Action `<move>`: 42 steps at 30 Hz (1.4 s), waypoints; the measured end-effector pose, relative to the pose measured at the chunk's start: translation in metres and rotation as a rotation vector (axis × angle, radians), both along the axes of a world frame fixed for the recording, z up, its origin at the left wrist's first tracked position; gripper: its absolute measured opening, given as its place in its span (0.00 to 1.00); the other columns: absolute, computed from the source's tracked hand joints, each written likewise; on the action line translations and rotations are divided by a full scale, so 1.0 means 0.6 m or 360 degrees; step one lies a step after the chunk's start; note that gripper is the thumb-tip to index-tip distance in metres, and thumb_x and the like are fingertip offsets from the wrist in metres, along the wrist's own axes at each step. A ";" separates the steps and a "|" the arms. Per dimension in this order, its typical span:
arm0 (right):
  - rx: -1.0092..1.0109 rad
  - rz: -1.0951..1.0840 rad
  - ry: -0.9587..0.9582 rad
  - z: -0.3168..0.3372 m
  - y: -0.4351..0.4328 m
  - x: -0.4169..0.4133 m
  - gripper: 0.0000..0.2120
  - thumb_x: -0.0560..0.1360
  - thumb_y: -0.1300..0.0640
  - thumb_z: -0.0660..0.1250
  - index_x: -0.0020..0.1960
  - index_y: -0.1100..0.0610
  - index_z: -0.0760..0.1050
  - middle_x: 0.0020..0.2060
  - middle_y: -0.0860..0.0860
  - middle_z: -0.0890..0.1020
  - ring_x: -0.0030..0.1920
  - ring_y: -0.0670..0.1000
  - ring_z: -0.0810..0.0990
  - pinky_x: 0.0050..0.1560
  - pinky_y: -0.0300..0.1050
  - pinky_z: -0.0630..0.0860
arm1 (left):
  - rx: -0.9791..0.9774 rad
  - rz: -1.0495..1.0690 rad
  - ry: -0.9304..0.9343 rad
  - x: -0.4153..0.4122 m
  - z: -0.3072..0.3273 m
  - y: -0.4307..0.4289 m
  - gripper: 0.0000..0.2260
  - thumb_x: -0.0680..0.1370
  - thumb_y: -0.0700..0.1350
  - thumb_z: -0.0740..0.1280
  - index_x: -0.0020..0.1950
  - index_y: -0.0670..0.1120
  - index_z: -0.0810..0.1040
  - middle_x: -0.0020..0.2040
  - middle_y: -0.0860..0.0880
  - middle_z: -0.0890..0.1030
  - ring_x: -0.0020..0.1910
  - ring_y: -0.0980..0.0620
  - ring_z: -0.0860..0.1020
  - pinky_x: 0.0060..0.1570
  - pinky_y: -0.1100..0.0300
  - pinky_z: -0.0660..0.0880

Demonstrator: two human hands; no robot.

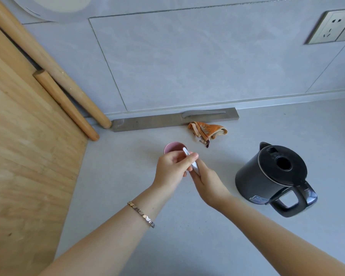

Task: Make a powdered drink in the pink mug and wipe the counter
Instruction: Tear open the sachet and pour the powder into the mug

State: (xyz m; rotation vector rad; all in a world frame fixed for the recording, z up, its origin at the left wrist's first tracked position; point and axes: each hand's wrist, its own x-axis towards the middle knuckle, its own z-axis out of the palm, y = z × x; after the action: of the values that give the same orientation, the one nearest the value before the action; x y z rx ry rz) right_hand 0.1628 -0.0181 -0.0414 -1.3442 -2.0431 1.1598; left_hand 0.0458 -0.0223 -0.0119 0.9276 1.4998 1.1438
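Right above the pink mug, both hands meet over a thin white packet. The left hand pinches the packet's upper part between thumb and fingers, with a bracelet on that wrist. The right hand grips the packet's lower end from below, fingers curled around it. The packet is tilted, its top end showing over the mug's rim. The mug stands on the pale grey surface, partly hidden behind the left hand; what is inside it cannot be made out.

Behind the mug and a little to the right lies a crumpled orange cloth, near a long grey strip that runs along the foot of the wall. A black kettle sits to the right, well apart from the hands, lid closed and handle turned toward the person. On the left lies a wooden board, with two rolling pins leaning beside it. A wall socket is at the upper right.
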 end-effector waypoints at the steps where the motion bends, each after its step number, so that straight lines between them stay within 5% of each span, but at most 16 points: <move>1: 0.0012 0.0017 0.0019 -0.001 0.000 0.002 0.09 0.81 0.53 0.53 0.57 0.55 0.66 0.39 0.51 0.79 0.34 0.48 0.76 0.38 0.50 0.72 | 0.0005 0.0029 0.0023 -0.002 -0.004 0.000 0.10 0.71 0.44 0.71 0.30 0.51 0.80 0.20 0.56 0.76 0.22 0.62 0.72 0.25 0.72 0.71; 4: 0.0023 -0.0014 0.0103 -0.010 0.001 0.007 0.11 0.79 0.49 0.56 0.61 0.48 0.63 0.33 0.39 0.73 0.31 0.36 0.74 0.33 0.33 0.67 | -0.0024 0.0162 0.0011 -0.003 -0.013 0.004 0.11 0.70 0.46 0.72 0.27 0.49 0.79 0.19 0.55 0.76 0.20 0.61 0.72 0.23 0.72 0.70; 8: 0.0082 -0.0204 0.0152 -0.023 0.009 0.010 0.12 0.79 0.52 0.56 0.62 0.50 0.67 0.36 0.42 0.74 0.35 0.41 0.75 0.36 0.32 0.71 | -0.0200 0.0353 0.0035 -0.003 -0.025 0.027 0.10 0.70 0.49 0.72 0.29 0.49 0.78 0.19 0.54 0.76 0.19 0.62 0.73 0.20 0.72 0.68; 12: 0.0050 -0.0360 0.0040 -0.035 0.046 0.003 0.11 0.80 0.57 0.56 0.59 0.55 0.73 0.40 0.48 0.77 0.36 0.42 0.75 0.36 0.33 0.72 | -0.0344 0.0332 0.0155 -0.010 -0.040 0.056 0.04 0.74 0.49 0.68 0.41 0.49 0.79 0.33 0.52 0.79 0.29 0.59 0.77 0.19 0.73 0.68; 16: -0.0042 -0.0346 -0.0238 -0.039 0.093 -0.007 0.12 0.80 0.58 0.54 0.58 0.58 0.73 0.44 0.54 0.78 0.38 0.50 0.74 0.39 0.44 0.73 | -0.0113 0.0066 0.0818 -0.034 -0.059 0.058 0.05 0.76 0.41 0.64 0.51 0.46 0.74 0.51 0.48 0.77 0.47 0.52 0.76 0.38 0.72 0.75; 19: 0.0008 -0.0179 -0.0551 -0.034 0.117 -0.014 0.12 0.80 0.60 0.53 0.57 0.60 0.73 0.47 0.58 0.79 0.40 0.54 0.74 0.39 0.46 0.72 | 0.0014 -0.0277 0.1259 -0.045 -0.072 0.050 0.17 0.75 0.36 0.60 0.63 0.44 0.72 0.64 0.44 0.74 0.62 0.45 0.71 0.61 0.54 0.73; 22: 0.0041 0.0061 -0.0847 -0.025 0.135 -0.022 0.10 0.79 0.61 0.56 0.56 0.62 0.72 0.50 0.59 0.78 0.44 0.57 0.77 0.44 0.49 0.76 | -0.0005 -0.0563 0.1559 -0.048 -0.083 0.049 0.22 0.76 0.35 0.59 0.70 0.44 0.66 0.71 0.46 0.69 0.66 0.44 0.68 0.64 0.52 0.68; 28: 0.0273 0.0379 -0.1170 -0.004 0.153 -0.039 0.13 0.78 0.66 0.56 0.60 0.59 0.71 0.54 0.58 0.75 0.49 0.54 0.74 0.52 0.45 0.75 | -0.0171 -0.0562 0.1465 -0.048 -0.093 0.048 0.21 0.76 0.34 0.57 0.68 0.47 0.69 0.64 0.40 0.74 0.63 0.40 0.70 0.60 0.50 0.68; 42: 0.0321 0.0317 -0.0966 0.003 0.152 -0.039 0.12 0.79 0.63 0.56 0.59 0.60 0.74 0.55 0.57 0.75 0.51 0.57 0.77 0.53 0.47 0.77 | -0.0168 -0.0449 0.1299 -0.058 -0.108 0.045 0.22 0.75 0.35 0.56 0.67 0.50 0.70 0.59 0.39 0.72 0.61 0.43 0.68 0.52 0.61 0.65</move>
State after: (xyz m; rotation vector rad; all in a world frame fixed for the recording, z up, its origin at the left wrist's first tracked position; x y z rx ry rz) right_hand 0.1397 0.0728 -0.0395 -1.5456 -2.6827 0.6285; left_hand 0.0112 0.0046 -0.0765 1.5828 1.9476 0.4730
